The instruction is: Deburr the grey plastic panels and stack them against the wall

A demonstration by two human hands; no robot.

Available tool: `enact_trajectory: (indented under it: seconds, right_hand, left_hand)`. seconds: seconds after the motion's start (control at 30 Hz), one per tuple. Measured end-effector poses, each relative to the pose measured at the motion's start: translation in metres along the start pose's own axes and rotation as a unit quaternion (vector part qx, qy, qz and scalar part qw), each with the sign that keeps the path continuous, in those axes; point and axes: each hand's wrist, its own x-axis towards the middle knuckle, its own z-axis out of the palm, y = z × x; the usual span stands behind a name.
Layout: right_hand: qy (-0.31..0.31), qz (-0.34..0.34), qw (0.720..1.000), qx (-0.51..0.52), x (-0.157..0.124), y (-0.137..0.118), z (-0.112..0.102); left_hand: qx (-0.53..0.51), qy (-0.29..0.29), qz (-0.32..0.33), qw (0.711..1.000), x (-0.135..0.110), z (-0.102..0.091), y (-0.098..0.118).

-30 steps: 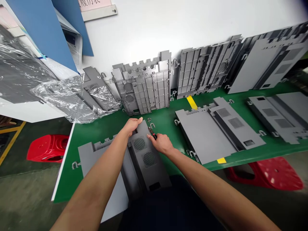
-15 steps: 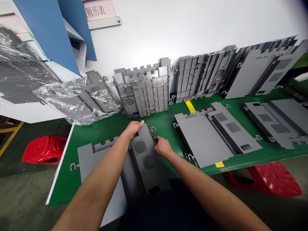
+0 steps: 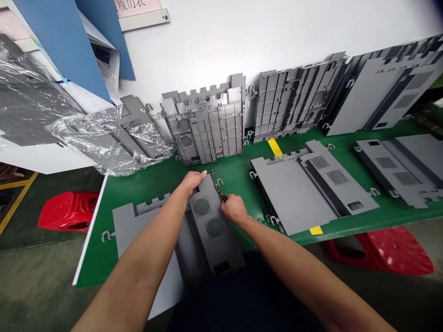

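Observation:
My left hand [image 3: 192, 182] grips the far edge of a grey plastic panel [image 3: 228, 246] with two vent grilles. The panel lies face up at the table's front edge. In my right hand [image 3: 234, 208] is a pair of side cutters [image 3: 222, 195] with red and black handles, its jaws at the panel's right edge. A small hook-shaped plastic piece [image 3: 220, 182] is right by the jaws. Whether the jaws are closed on it is too small to tell. Another hook piece [image 3: 108, 236] sticks out from the panel's left side.
On the green table [image 3: 221, 167], similar panels lie to the right, such as one grey panel [image 3: 294, 198]. Several stand against the white wall, including a ribbed panel [image 3: 211, 124]. Clear-wrapped panels [image 3: 114, 138] lean at left. Red stools [image 3: 69, 210] stand on the floor.
The camera view has shifted slightly. My left hand keeps its hold on the panel, and the cutters remain at its right edge with hardly any movement.

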Motion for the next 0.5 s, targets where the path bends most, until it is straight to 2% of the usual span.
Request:
enact_trajectory:
  seconds: [0.17,0.3,0.4,0.5]
  right_hand:
    - [0.002,0.002,1.0,0.02,0.007,0.003,0.002]
    - [0.001,0.005,0.999,0.049,0.017,0.003,-0.007]
    - [-0.006,0.01,0.995,0.101,0.018,0.009,-0.017]
    - [-0.021,0.01,0.983,0.181,0.008,0.024,-0.026]
  left_hand:
    - [0.008,0.002,-0.004,1.0,0.007,0.002,-0.004]
    - [0.013,0.002,-0.005,1.0,0.008,0.004,-0.005]
    - [0.005,-0.008,-0.001,1.0,0.003,-0.004,-0.004]
    - [-0.014,-0.027,0.01,0.999,-0.009,-0.022,-0.001]
